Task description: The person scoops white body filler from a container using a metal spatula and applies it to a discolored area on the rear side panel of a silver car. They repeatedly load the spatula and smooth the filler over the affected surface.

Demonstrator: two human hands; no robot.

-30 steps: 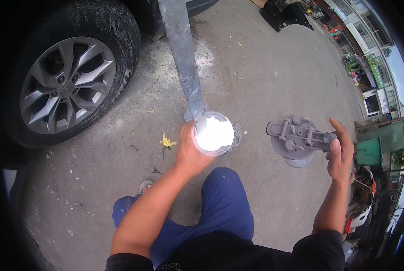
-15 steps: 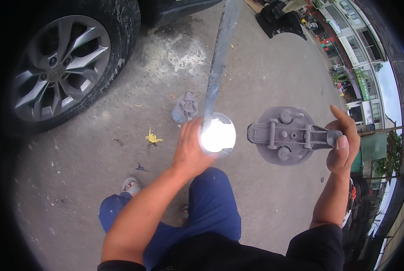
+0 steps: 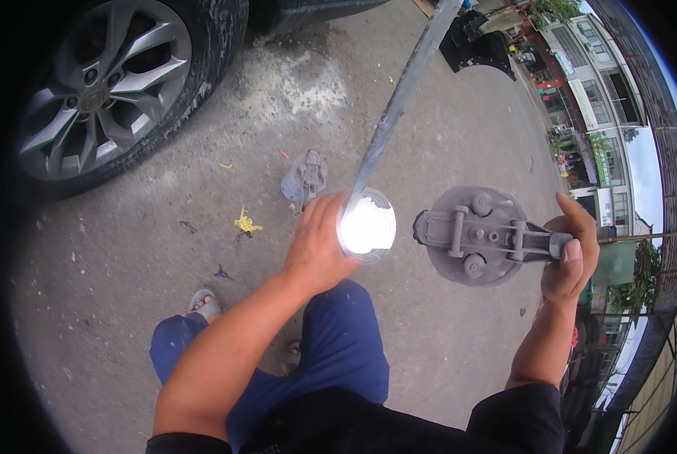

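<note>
At the far left a car wheel (image 3: 104, 83) with a silver alloy rim stood on the grey concrete ground (image 3: 127, 287), which was stained, with a pale powdery patch (image 3: 308, 83) near the tyre and a small yellow scrap (image 3: 246, 224) lying loose. Below it we saw our own sandalled foot (image 3: 204, 303) and blue trousers (image 3: 338, 356).

Our left hand (image 3: 319, 246) was curled around a clear plastic cup (image 3: 366, 225) filled with something white, fingers wrapped about its side and the cup kept level, we judged so as not to spill. A long grey strip (image 3: 399, 98) ran from the cup's rim up and away; whether that hand also gripped it we could not tell. On the ground just beyond lay a small grey suction-type tool (image 3: 304, 178).

Our right hand (image 3: 573, 257) was clenched on the lever handle of a round grey suction cup (image 3: 478, 236), held out flat beside the plastic cup and apart from it, disc facing down.

To the right, a black car part (image 3: 484, 47) lay on the concrete, and shopfronts (image 3: 592, 113) lined an open street.
</note>
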